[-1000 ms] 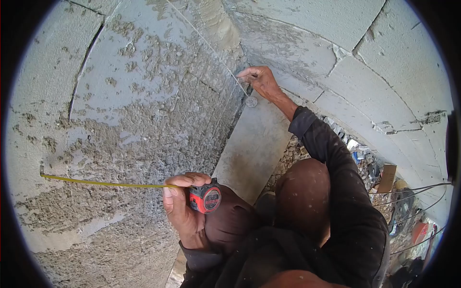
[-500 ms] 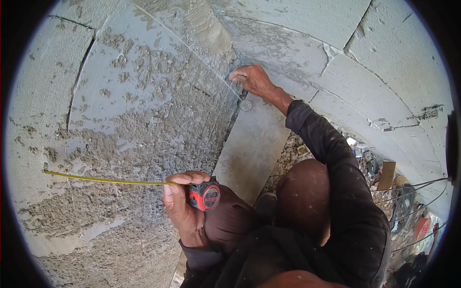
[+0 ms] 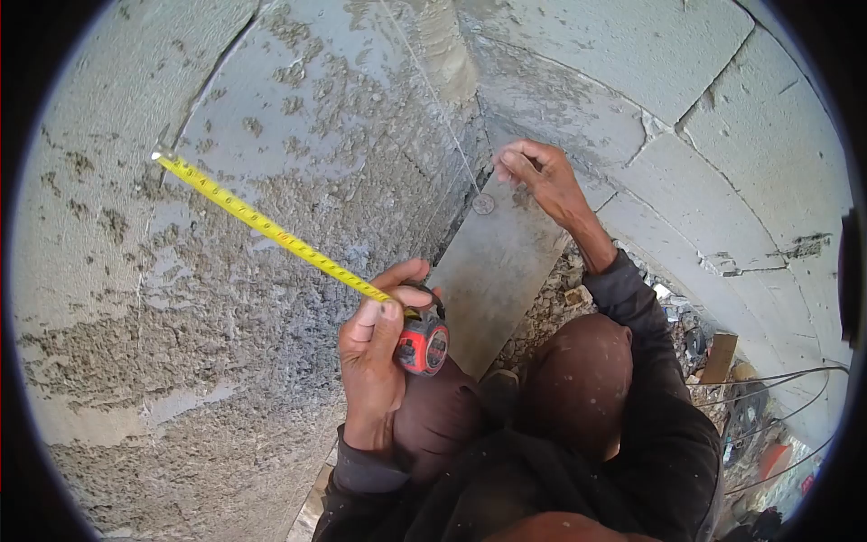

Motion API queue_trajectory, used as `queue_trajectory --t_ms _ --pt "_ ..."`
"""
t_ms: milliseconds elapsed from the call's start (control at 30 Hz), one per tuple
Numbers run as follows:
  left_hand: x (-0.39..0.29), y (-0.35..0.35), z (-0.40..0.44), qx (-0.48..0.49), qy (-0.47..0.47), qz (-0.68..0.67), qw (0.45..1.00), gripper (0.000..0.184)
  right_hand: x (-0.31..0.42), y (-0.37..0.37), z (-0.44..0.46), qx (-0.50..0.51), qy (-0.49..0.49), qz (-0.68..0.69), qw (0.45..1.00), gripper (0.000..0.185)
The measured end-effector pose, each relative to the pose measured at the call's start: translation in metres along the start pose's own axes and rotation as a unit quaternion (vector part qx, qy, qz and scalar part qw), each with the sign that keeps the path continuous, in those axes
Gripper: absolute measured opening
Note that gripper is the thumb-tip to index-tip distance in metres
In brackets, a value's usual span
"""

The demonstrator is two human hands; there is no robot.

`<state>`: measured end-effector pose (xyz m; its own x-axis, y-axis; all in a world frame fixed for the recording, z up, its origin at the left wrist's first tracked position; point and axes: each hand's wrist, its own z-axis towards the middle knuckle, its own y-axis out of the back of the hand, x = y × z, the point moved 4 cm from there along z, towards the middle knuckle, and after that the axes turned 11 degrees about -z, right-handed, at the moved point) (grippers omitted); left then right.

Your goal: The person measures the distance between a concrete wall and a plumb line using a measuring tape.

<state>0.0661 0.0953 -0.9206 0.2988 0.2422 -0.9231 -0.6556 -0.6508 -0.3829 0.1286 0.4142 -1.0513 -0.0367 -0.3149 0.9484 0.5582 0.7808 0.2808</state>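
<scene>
My left hand [image 3: 379, 348] is closed around a red and black tape measure [image 3: 423, 348], held above my left knee. From it the yellow blade [image 3: 271, 230] runs out up and to the left, its numbers facing me and its metal end hook close to the wall. My right hand [image 3: 546, 185] has its thumb and fingers curled together just right of a thin taut string [image 3: 433, 95]; what they pinch, if anything, is hidden. At the string's lower end is a round grey disc-like weight [image 3: 484, 204], seen over a board.
A rough mortar-smeared wall [image 3: 226, 361] fills the left, meeting a pale block wall [image 3: 614, 54] at a corner. The flat grey board [image 3: 497, 271] runs from the corner toward my knees. Rubble [image 3: 551, 307] and black cables [image 3: 768, 384] lie at the right.
The tape's far end has swung upward and right, and the blade has turned to show its face. My right hand has moved right, away from the string. The view has shifted slightly.
</scene>
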Motion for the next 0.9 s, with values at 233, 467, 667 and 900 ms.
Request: queue_trajectory --t_ms 233,467,667,900 --pt "0.009 -0.056 0.021 0.133 -0.010 0.144 0.981 0.030 0.177 0.002 -0.088 0.015 0.239 -0.042 0.970 0.028" --pt "0.042 -0.094 0.022 0.238 -0.087 0.214 0.944 0.029 0.175 0.008 -0.145 -0.111 0.075 -0.017 0.991 0.024" --pt "0.035 -0.049 0.064 0.173 0.054 0.268 0.946 0.022 0.178 0.041 -0.185 -0.283 0.025 0.050 0.957 0.026" --pt "0.106 0.010 0.167 -0.053 -0.084 0.501 0.860 0.023 0.170 0.037 -0.199 -0.271 -0.024 0.088 0.958 0.025"
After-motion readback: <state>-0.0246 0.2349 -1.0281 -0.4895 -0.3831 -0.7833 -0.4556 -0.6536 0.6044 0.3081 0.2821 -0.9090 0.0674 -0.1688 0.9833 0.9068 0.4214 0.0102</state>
